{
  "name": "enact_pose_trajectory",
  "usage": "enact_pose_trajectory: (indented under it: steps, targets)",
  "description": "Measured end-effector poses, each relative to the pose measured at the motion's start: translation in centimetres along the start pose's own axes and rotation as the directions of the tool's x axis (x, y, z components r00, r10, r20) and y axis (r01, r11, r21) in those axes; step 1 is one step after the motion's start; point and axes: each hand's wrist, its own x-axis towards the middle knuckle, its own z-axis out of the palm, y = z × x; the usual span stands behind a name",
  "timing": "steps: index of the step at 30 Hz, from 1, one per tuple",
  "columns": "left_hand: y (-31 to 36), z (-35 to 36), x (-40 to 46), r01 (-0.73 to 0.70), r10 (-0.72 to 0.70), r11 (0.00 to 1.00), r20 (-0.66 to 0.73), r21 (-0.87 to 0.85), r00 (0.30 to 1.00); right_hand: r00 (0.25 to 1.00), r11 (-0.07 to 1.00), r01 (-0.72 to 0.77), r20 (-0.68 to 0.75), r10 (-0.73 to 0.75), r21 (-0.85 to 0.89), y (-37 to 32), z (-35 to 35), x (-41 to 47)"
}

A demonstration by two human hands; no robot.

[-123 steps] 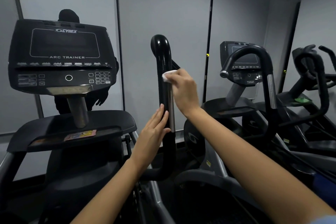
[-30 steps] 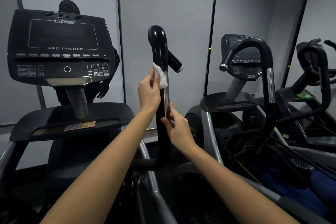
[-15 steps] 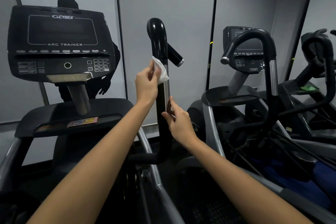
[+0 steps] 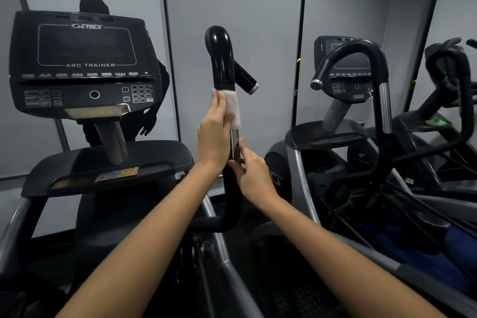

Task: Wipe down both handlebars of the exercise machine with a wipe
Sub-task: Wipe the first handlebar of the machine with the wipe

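Change: the left hand (image 4: 214,134) is now carrying the wipe (image 4: 232,108), where four seconds ago the right hand was rubbing with it; over the last second the cloth is spreading flatter around the bar.
Wipe position: it is lying pressed on the right handlebar (image 4: 222,64), just below the glossy black bend, at the top of the metal strip.
Left grip: it is clasping the wipe against the bar, fingers reaching round the left side.
Right grip: the right hand (image 4: 254,175) is steadying the bar lower down; fingertips are touching it, the palm is staying loose, nothing is being held.
Meaning for the task: judging by the swap, the far side of this bar is getting its pass; the second handlebar is not appearing in view, so it probably remains to be done.
Count, wipes: one.
Count, hands: two.
Count, handlebars being cleaned: one.
Count, consoles: two, the Cybex console (image 4: 82,64) and a neighbouring machine's console (image 4: 346,70).
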Motion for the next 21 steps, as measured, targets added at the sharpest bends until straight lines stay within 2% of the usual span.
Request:
enact_pose_trajectory:
  steps: [4,7,11,14,16,17,21]
  targets:
    - [-1.2,-0.4,-3.0,-0.133,0.112,0.980,0.145,0.146,0.983,0.997,0.999,0.045,-0.065,-0.045,-0.004,0.1,0.4,-0.8]
    - [-0.9,-1.2,-2.0,-0.269,0.211,0.907,0.204,0.325,0.956,0.994,0.998,0.062,-0.092,-0.064,-0.022,0.2,0.6,-1.0]
    - [-1.2,-1.2,1.1,-0.406,0.324,0.711,0.245,0.574,0.914,0.995,0.996,0.058,-0.080,-0.062,-0.061,0.1,0.6,-1.2]
    - [-1.0,-1.2,1.2,-0.428,0.362,0.590,0.250,0.685,0.898,0.994,0.995,0.068,-0.080,-0.074,-0.076,0.2,0.5,-1.5]
    - [-0.8,-1.4,0.3,-0.470,0.404,0.435,0.301,0.768,0.864,0.993,0.995,0.074,-0.087,-0.081,-0.071,0.2,0.6,-1.6]
    - [-0.9,-1.5,0.0,-0.508,0.425,0.382,0.341,0.772,0.839,0.992,0.994,0.080,-0.090,-0.087,-0.073,0.3,0.6,-1.7]
    - [-0.8,-2.6,1.7,-0.610,0.534,0.290,0.405,0.737,0.743,0.991,0.994,0.086,-0.092,-0.092,-0.069,0.2,0.5,-1.7]
